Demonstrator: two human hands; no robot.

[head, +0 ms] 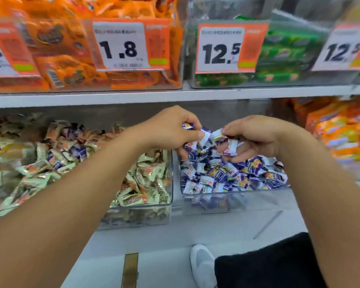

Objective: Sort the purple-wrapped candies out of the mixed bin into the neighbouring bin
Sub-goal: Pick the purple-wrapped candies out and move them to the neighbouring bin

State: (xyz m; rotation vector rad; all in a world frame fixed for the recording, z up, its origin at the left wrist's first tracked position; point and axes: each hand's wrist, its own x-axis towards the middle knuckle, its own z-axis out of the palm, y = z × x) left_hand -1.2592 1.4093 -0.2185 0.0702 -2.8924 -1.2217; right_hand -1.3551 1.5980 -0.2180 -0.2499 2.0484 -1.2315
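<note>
Left hand (170,129): fingers curled, gripping a bunch of purple-wrapped candies (197,136) above the gap between the two bins.
Right hand (256,136): thumb and fingers curled round more purple candies, just right of the left hand, over the purple bin's far edge.
Mixed bin (133,217): clear, on the left; cream-wrapped candies (141,183) with a few purple ones among them.
Purple bin (227,201): clear, on the right, touching close beside the mixed bin, heaped with purple candies.
Upper shelf: price tag (121,45) reading 1.8, another price tag (220,50) reading 12.5.

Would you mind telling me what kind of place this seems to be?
Most likely a shop's sweets aisle: printed price tags front the shelf bins, and clear bins hold loose wrapped candies.
</note>
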